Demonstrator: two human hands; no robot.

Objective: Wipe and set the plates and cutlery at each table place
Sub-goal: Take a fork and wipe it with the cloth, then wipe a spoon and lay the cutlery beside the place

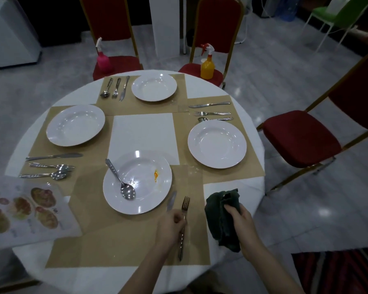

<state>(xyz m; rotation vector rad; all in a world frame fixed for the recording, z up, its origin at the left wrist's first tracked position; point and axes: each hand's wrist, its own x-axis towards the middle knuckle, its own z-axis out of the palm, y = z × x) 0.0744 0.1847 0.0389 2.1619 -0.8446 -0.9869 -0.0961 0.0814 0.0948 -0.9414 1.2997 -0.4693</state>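
Fingers of the left hand (172, 224) curl around a fork (183, 221), gripping it at the neck, tines pointing away and the handle lying on the tan placemat (119, 249). A knife (171, 200) lies just left of the fork, its handle hidden under that hand. The right hand (239, 217) clutches a bunched dark green cloth (222, 217) over the round white table's (232, 85) near right edge. Beside the fork sits the nearest plate (145, 206), smeared with an orange spot and carrying a spoon (120, 180). Three clean plates with cutlery sets occupy the other places. A picture menu (23, 209) lies at the left; its writing is too blurred to read.
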